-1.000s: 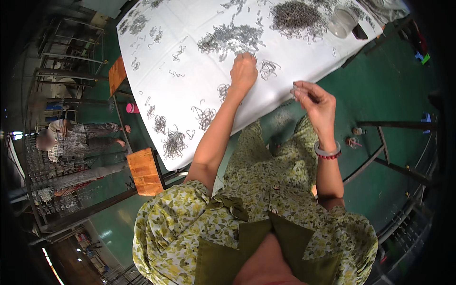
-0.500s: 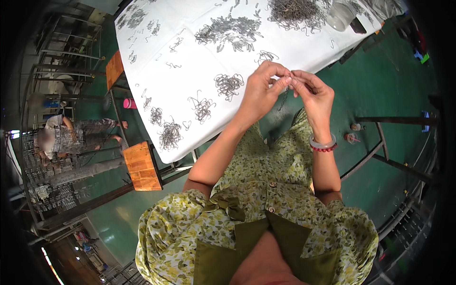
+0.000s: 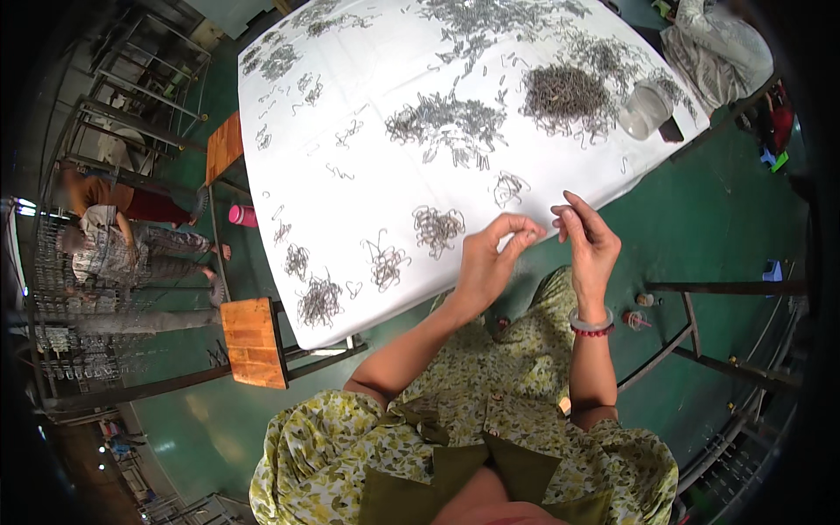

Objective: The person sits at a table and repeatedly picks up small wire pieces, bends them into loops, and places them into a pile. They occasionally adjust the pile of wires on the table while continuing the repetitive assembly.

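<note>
My left hand point(image 3: 488, 264) is off the front edge of the white-covered table point(image 3: 350, 201), its thumb and forefinger pinched together. Whatever sits in that pinch is too small to make out. Close by on the right, my right hand point(image 3: 591, 249) has its fingers apart and nothing visible in them; a pale bangle and red beads circle its wrist. Nearest to the left hand on the cloth are a small heap of bent wire hooks point(image 3: 437, 229) and a smaller cluster of hooks point(image 3: 507, 188). Another heap of hooks point(image 3: 385, 264) lies farther left.
A big dark pile of small metal pieces point(image 3: 567, 98) lies toward the back right, beside a clear plastic jar point(image 3: 646, 111). Grey metal pieces point(image 3: 462, 129) spread across the middle. Wooden stools point(image 3: 252, 341) stand at the left, where people point(image 3: 109, 245) are near metal racks.
My hands have come apart, the right one opening its fingers. A thin dark strand that hung below them no longer shows. The view has shifted, showing more of the table's far side.
</note>
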Tool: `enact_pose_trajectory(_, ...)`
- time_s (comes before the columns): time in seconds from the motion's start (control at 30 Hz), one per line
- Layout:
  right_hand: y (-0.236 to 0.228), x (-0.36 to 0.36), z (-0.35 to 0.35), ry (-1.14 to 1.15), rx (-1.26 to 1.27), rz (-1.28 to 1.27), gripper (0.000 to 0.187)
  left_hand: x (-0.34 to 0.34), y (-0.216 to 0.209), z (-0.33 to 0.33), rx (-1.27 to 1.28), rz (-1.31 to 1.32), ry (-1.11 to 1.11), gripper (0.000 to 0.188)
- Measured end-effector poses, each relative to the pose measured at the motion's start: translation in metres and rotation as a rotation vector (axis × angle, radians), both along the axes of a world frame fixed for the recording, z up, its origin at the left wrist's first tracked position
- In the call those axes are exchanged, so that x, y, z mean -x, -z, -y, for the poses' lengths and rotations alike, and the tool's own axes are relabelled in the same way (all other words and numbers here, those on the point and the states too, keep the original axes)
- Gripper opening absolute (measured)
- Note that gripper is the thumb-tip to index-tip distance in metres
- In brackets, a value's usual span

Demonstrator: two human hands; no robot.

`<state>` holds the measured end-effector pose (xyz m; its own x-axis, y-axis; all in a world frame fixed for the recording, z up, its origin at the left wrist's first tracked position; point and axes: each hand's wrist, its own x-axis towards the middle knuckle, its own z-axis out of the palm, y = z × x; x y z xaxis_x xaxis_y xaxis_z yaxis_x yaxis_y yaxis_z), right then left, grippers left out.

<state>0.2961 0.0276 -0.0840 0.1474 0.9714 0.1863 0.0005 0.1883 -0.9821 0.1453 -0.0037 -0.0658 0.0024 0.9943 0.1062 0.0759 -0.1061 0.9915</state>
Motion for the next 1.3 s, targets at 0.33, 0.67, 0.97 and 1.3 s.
enact_pose_trajectory(0.33, 0.075, 0.077, -0.176, -0.113, -0.196, 0.918, 0.024, 0.014, 0.006, -0.005, 0.087, 0.083, 0.015, 0.010)
enact_pose_trajectory(0.67, 0.047, 0.040, -0.134, -0.210, 0.086, 0.632, 0.017, 0.016, 0.009, -0.002, -0.013, 0.114, -0.052, 0.010)
enact_pose_trajectory(0.97, -0.034, -0.002, -0.001, -0.373, 0.117, -0.136, 0.009, 0.007, 0.018, -0.004, -0.014, 0.172, -0.077, 0.013)
enact_pose_trajectory(1.3, -0.039, 0.012, 0.003, -0.207, 0.033, -0.001, 0.008, 0.004, 0.007, -0.003, 0.006, 0.146, -0.042, 0.013)
